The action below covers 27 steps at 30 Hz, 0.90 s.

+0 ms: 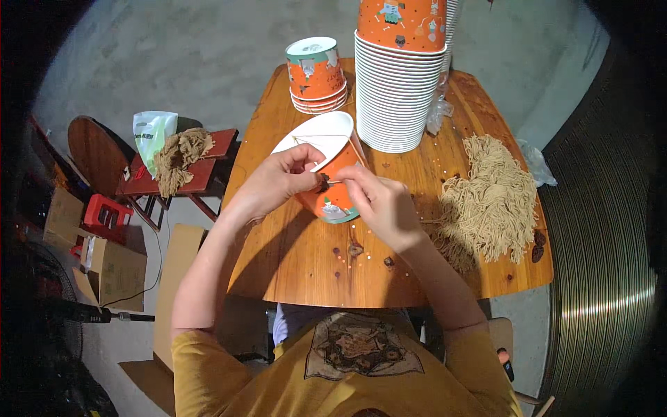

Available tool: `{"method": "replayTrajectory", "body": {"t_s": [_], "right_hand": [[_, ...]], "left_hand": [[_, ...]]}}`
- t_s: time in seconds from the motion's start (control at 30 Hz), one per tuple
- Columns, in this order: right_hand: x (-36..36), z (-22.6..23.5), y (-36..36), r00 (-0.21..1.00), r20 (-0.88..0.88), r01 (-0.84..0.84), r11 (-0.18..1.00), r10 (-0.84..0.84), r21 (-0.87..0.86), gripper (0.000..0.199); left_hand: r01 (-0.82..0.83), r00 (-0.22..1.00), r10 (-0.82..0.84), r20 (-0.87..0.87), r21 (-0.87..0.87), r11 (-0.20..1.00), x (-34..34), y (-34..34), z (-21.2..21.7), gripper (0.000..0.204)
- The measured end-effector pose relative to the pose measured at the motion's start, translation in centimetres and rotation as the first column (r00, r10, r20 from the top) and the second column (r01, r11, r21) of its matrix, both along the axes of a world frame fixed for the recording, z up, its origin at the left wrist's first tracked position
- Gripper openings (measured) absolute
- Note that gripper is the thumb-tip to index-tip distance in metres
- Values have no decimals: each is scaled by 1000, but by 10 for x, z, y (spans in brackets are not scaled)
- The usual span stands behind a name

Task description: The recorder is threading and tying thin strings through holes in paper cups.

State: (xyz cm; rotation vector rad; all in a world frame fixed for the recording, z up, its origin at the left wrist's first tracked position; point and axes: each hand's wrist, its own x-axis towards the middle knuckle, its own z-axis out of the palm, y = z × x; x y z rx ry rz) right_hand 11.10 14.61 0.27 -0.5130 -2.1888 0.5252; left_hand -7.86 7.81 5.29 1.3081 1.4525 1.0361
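An orange paper bucket [332, 208] with a white inside lies tilted on the wooden table, its mouth toward the upper left. A thin cord [328, 135] runs across the mouth. My left hand [274, 182] is closed at the bucket's near side, thumb and fingers pinching at the wall just under the rim. From the right, my right hand [382, 205] pinches a thin piece, apparently the cord's end, against the same spot. A small dark bit shows between the fingertips; its detail is too small to tell.
A tall stack of matching buckets [394, 97] stands behind, with a shorter upside-down stack [316, 80] to its left. A heap of tan cords [490, 201] covers the table's right side. More cords [180, 156] hang over a red bench [221, 144] at left.
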Motion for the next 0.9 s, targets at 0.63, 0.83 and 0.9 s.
{"method": "replayTrajectory", "body": {"t_s": [0.63, 0.83, 0.9], "right_hand": [[17, 7, 4, 980, -170, -160, 914, 103, -372, 15], [14, 1, 2, 992, -125, -72, 945, 33, -320, 14], [13, 0, 1, 985, -159, 42, 993, -60, -114, 12]], "left_hand": [[-29, 999, 29, 13, -19, 999, 12, 2, 4, 19], [0, 999, -2, -52, -37, 999, 10, 3, 5, 22], [9, 998, -11, -54, -34, 999, 12, 3, 6, 21]]}}
